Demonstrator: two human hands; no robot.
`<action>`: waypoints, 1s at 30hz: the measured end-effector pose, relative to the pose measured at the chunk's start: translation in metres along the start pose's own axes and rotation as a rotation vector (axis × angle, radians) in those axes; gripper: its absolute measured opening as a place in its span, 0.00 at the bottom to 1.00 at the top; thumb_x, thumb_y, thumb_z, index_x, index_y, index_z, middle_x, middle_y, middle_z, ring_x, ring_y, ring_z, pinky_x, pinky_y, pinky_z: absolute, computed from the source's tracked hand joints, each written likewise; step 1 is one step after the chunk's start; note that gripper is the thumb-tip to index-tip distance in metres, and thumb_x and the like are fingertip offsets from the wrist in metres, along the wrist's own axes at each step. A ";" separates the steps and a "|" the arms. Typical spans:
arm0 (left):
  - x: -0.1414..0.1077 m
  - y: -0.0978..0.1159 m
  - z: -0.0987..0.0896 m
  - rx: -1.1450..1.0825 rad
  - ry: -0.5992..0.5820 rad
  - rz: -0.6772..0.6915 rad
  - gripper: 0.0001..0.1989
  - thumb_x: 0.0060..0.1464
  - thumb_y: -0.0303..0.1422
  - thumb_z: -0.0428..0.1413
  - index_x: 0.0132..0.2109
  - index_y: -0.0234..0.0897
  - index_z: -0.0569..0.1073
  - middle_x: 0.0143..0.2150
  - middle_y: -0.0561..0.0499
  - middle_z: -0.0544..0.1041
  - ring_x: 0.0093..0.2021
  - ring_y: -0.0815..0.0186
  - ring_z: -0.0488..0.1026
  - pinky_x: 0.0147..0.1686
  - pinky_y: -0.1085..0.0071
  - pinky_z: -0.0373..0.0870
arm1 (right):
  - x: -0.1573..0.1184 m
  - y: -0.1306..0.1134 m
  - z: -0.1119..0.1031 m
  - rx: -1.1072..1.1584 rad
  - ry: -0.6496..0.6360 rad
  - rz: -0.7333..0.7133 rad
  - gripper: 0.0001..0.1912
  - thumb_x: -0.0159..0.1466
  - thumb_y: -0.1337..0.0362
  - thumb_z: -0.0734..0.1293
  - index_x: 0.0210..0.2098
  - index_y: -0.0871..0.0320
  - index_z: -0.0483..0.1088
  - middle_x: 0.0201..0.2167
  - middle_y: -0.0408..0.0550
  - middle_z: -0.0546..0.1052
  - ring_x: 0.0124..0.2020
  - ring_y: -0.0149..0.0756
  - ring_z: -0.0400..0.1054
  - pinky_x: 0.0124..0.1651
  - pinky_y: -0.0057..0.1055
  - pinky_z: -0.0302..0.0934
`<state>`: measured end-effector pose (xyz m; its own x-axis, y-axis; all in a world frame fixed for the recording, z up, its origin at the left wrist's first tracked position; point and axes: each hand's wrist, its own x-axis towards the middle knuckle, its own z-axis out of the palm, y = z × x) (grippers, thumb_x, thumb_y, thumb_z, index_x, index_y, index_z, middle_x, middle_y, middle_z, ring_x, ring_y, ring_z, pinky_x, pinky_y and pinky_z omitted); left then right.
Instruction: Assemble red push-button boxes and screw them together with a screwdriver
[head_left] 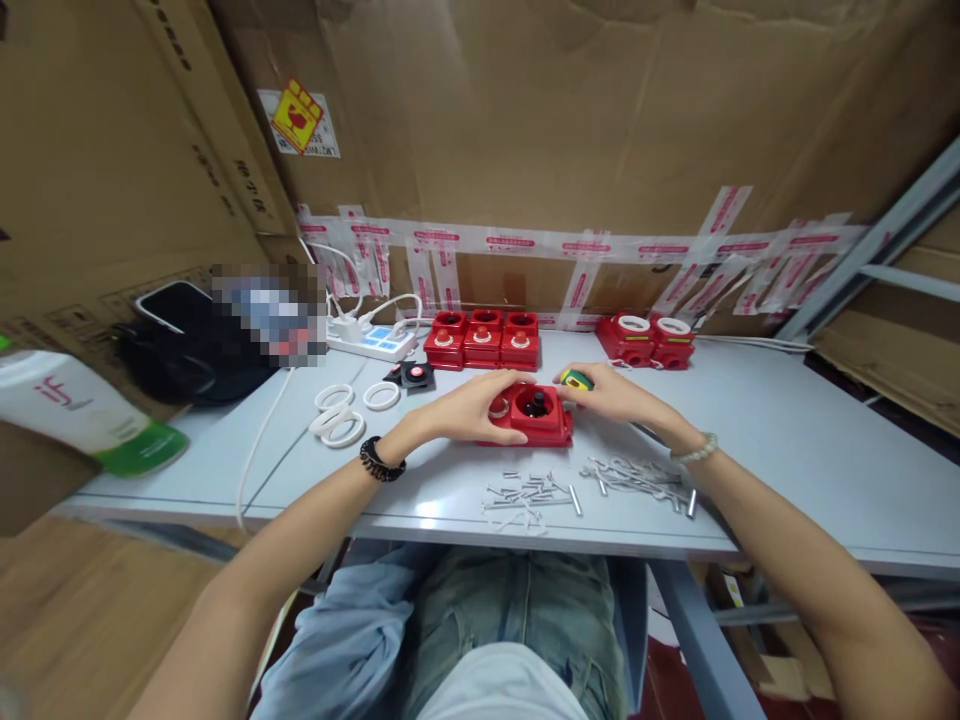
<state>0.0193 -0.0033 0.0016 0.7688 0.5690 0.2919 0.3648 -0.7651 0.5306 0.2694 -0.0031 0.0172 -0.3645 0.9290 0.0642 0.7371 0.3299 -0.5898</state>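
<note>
In the middle of the table, a red housing (556,432) with a round opening lies on its side or back, black parts visible inside the opening. My left hand (484,408) is wrapped around its left end, thumb along the near side. At its right end is my right hand (611,392), fingers closed around a tool with a yellow and green handle (576,380), which looks like a screwdriver. A thin dark shaft shows under the right wrist. The right fingertips are close to the housing's side; whether they touch it I cannot tell. Loose screws (531,490) lie nearer to me.
More screws and metal pins (637,478) lie at right. Behind stand red button housings (481,342) and two red units with white rings (654,340). White rings (341,420), black parts (411,374), a power strip (375,340), a black bag (202,350) and a tube (90,410) are left.
</note>
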 end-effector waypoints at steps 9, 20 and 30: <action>-0.003 0.008 -0.006 -0.015 0.014 0.037 0.34 0.48 0.40 0.65 0.60 0.39 0.65 0.58 0.42 0.72 0.56 0.55 0.72 0.54 0.59 0.69 | -0.008 -0.008 -0.009 0.005 0.217 0.001 0.18 0.60 0.52 0.66 0.41 0.61 0.72 0.28 0.49 0.79 0.23 0.31 0.67 0.31 0.30 0.61; 0.000 0.003 0.004 0.078 0.083 -0.044 0.35 0.48 0.43 0.64 0.61 0.38 0.63 0.56 0.41 0.74 0.47 0.55 0.75 0.46 0.58 0.73 | -0.009 -0.013 -0.012 -0.067 0.234 -0.045 0.15 0.59 0.53 0.67 0.35 0.61 0.72 0.26 0.48 0.76 0.27 0.34 0.66 0.35 0.33 0.60; -0.005 0.003 -0.015 0.123 0.253 0.012 0.40 0.49 0.41 0.64 0.66 0.41 0.57 0.62 0.42 0.66 0.61 0.52 0.66 0.62 0.53 0.62 | -0.011 -0.014 -0.019 -0.002 0.595 -0.098 0.10 0.58 0.57 0.66 0.28 0.58 0.70 0.26 0.48 0.74 0.28 0.35 0.65 0.35 0.33 0.60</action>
<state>0.0090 -0.0041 0.0142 0.6231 0.6054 0.4952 0.4299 -0.7940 0.4299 0.2742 -0.0142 0.0403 -0.0496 0.8284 0.5579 0.7174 0.4182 -0.5572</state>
